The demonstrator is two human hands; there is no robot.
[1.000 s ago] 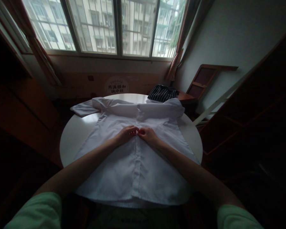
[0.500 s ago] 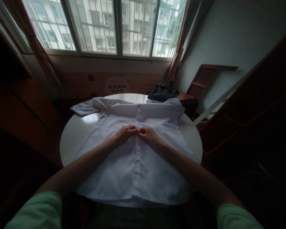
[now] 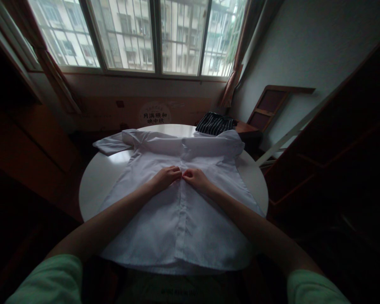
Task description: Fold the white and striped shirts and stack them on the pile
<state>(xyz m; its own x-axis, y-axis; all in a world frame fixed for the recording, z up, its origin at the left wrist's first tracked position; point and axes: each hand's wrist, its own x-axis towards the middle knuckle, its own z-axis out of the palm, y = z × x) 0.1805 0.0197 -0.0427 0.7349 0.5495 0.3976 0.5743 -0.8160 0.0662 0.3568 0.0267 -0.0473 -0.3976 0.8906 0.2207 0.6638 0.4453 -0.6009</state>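
A white button-front shirt [image 3: 152,230] lies spread out on a round white table [image 3: 90,185], its hem toward me and its upper part at the far side. One sleeve sticks out to the left over the tabletop. My left hand [image 3: 168,176] is closed in a pinch on the shirt's front placket, near the middle. Right beside it, my right hand [image 3: 195,178] pinches the same placket, with the fingertips of both hands almost meeting. Any button between the fingers is hidden or too small to make out.
Folded black-and-white striped clothing [image 3: 215,123] sits at the table's far right edge. Behind the table, a printed cardboard panel [image 3: 114,114] stands below the barred window [image 3: 126,38]. A wooden frame [image 3: 267,107] leans at the right wall, near a dark wooden piece of furniture [image 3: 319,156].
Both hands stay at the same spot on the placket, with only a slight shift of the fingertips. The shirt has not visibly moved.
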